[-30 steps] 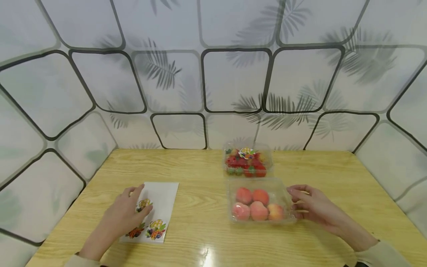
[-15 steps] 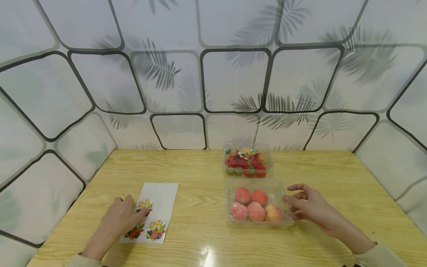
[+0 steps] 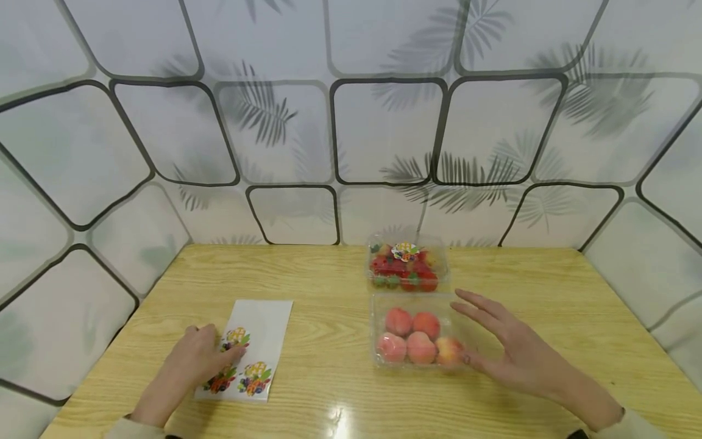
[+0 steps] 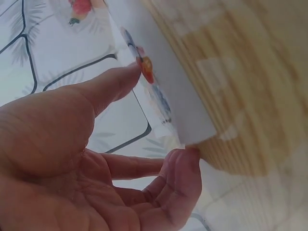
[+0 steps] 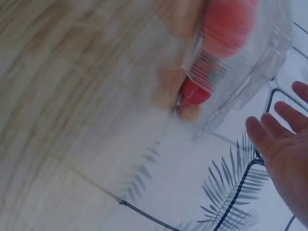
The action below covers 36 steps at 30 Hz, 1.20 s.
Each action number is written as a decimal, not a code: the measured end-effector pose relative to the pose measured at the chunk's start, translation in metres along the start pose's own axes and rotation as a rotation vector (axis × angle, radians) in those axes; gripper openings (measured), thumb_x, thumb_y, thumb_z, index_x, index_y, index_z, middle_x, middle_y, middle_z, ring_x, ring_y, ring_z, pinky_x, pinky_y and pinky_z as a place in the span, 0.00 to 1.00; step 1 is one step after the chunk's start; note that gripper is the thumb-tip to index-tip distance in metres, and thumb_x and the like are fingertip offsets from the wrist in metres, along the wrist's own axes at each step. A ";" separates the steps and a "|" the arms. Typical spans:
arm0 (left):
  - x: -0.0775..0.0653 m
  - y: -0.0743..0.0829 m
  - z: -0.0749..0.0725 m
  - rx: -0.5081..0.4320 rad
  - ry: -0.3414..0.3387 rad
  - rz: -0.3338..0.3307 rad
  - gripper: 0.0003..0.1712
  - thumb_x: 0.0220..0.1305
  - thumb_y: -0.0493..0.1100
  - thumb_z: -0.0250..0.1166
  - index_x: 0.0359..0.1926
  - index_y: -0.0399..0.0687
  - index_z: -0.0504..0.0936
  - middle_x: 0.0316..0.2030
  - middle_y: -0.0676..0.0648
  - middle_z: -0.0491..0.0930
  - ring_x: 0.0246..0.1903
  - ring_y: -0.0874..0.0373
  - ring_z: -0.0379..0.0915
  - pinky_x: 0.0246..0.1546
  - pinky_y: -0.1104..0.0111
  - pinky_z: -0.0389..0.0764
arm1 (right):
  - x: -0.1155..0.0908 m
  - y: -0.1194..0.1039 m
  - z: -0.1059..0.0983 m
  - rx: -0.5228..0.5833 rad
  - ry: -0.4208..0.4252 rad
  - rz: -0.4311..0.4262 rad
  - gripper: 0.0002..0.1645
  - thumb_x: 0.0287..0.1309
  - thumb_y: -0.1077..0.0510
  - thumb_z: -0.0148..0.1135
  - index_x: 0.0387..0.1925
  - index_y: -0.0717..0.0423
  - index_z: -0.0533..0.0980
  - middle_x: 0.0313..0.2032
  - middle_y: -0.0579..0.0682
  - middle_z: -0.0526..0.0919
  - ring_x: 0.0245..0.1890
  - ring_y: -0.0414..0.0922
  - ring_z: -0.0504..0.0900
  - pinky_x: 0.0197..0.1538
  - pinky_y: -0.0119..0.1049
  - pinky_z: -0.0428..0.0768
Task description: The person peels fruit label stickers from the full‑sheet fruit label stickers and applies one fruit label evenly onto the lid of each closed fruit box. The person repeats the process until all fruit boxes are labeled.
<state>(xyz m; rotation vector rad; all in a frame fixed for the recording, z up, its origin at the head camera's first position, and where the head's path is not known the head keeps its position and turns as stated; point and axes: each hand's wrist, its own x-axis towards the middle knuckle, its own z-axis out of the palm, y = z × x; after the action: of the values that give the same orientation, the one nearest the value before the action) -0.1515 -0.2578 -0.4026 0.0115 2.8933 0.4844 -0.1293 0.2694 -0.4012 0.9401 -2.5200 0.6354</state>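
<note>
A white sheet with several fruit-print stickers [image 3: 263, 329] lies on the table at the left. My left hand [image 3: 189, 363] rests at its near left part; in the left wrist view the thumb [image 4: 118, 84] touches a sticker and the other fingers bend, their tips at the sheet's edge. A clear plastic clamshell box [image 3: 451, 314] holds several peaches [image 3: 421, 347] right of centre. Beside its right side is my right hand [image 3: 518, 353], fingers extended and thumb spread apart. Its thumb tip is right at the box's near right corner, and nothing is gripped.
Behind the peach box stands a second clear box [image 3: 439, 245] of strawberries and other fruit, with a fruit sticker [image 3: 406, 252] on its lid. The wooden table [image 3: 323, 378] meets a white patterned backdrop [image 3: 290, 216] at the back and sides.
My left hand has come down toward the near edge of the sheet, its fingers bending more. After the peach box shifted slightly left, my right hand's fingers spread and moved over its right side.
</note>
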 end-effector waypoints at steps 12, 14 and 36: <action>0.002 -0.002 -0.001 -0.018 0.024 0.023 0.28 0.65 0.57 0.70 0.31 0.36 0.73 0.32 0.37 0.74 0.35 0.47 0.68 0.30 0.60 0.72 | -0.001 0.002 0.008 -0.108 -0.034 -0.176 0.40 0.53 0.45 0.78 0.68 0.44 0.76 0.71 0.51 0.74 0.73 0.48 0.69 0.71 0.24 0.66; 0.002 -0.001 -0.001 -0.020 0.029 0.024 0.27 0.64 0.57 0.71 0.28 0.39 0.72 0.29 0.40 0.72 0.35 0.48 0.66 0.28 0.61 0.69 | -0.001 0.003 0.010 -0.087 -0.038 -0.185 0.36 0.57 0.44 0.76 0.66 0.44 0.77 0.69 0.51 0.75 0.72 0.49 0.71 0.74 0.18 0.54; 0.003 -0.001 -0.008 -0.072 0.033 -0.012 0.33 0.51 0.53 0.80 0.34 0.25 0.77 0.32 0.33 0.77 0.35 0.42 0.73 0.35 0.55 0.78 | -0.002 0.003 0.015 -0.052 -0.037 -0.174 0.33 0.55 0.47 0.77 0.63 0.44 0.79 0.68 0.52 0.77 0.72 0.50 0.70 0.75 0.17 0.51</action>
<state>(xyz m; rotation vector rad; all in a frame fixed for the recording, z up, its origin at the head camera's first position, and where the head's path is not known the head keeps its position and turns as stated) -0.1557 -0.2608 -0.3961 -0.0248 2.9042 0.5916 -0.1330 0.2647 -0.4150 1.1466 -2.4395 0.5013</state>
